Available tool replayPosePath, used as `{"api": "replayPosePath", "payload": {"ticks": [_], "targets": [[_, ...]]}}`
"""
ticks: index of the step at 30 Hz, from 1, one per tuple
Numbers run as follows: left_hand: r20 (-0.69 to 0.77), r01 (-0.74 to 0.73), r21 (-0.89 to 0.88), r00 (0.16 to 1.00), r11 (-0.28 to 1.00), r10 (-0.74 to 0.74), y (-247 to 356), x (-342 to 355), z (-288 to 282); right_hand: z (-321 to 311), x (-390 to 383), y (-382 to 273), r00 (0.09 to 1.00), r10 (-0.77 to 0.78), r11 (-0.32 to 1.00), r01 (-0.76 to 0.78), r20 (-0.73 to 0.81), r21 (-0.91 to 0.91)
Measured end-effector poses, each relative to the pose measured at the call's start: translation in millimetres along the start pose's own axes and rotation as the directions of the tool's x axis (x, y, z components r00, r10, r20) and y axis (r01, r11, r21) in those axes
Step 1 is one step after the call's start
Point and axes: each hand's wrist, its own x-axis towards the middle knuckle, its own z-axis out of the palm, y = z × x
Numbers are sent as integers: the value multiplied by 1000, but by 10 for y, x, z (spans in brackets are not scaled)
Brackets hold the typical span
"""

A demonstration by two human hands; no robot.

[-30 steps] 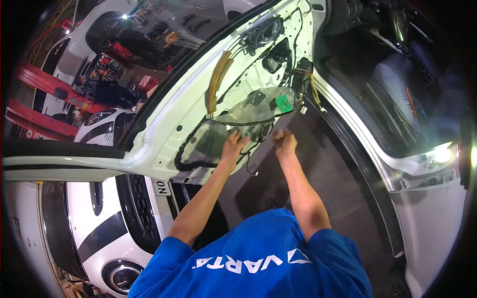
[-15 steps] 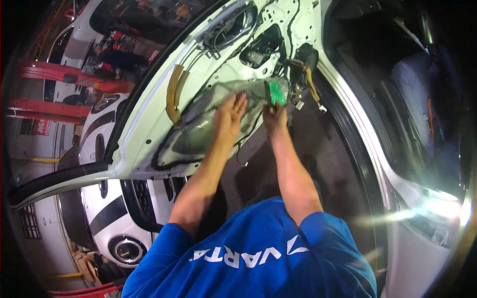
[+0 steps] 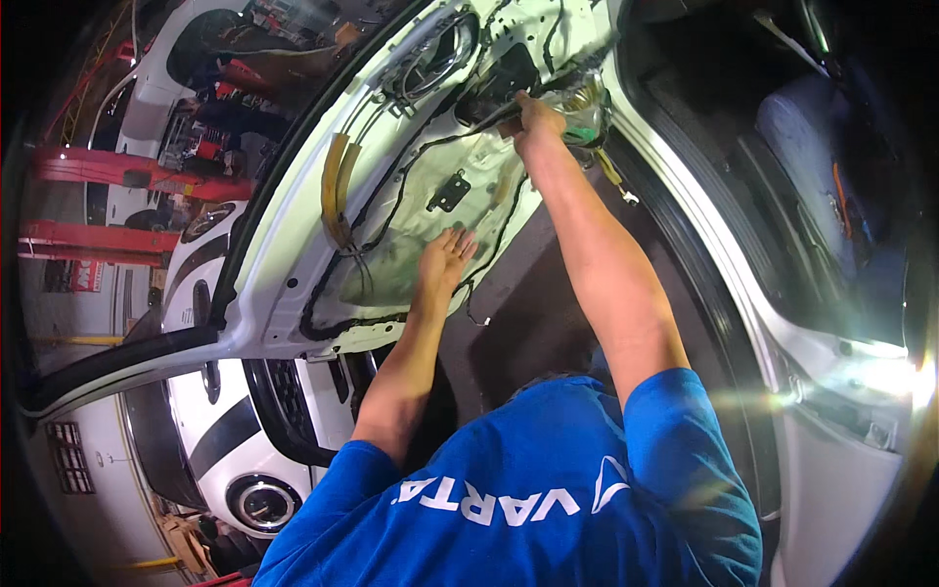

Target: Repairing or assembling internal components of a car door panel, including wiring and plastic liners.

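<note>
The right hand (image 3: 540,121) reaches up to the top of the opened white car door (image 3: 279,247) and grips a crumpled, translucent plastic sheet (image 3: 587,102) by its dark edge. There the sheet stands bunched near the door's hinge side, with a green patch (image 3: 584,135) just beside the right wrist. The left hand (image 3: 448,252) is open, fingers extended, in front of the door's lower inner panel; whether its fingertips touch cannot be told. A small black bracket (image 3: 450,192) shows on the panel between the hands. Tan foam strips (image 3: 337,191) lie to the left, and a white connector (image 3: 486,321) hangs below the door's lower edge. A white car (image 3: 220,430) with a round headlamp stands behind the door.
</note>
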Motion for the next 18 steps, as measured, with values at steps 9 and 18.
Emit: {"api": "replayPosePath", "payload": {"ticks": [9, 18], "targets": [[-307, -204, -745, 950, 635, -55, 180, 644, 140, -497, 162, 81, 990, -93, 996, 93, 108, 6], [66, -663, 195, 744, 723, 664, -1468, 155, -707, -2320, 180, 88, 933, 344, 886, -287, 101, -365]]}}
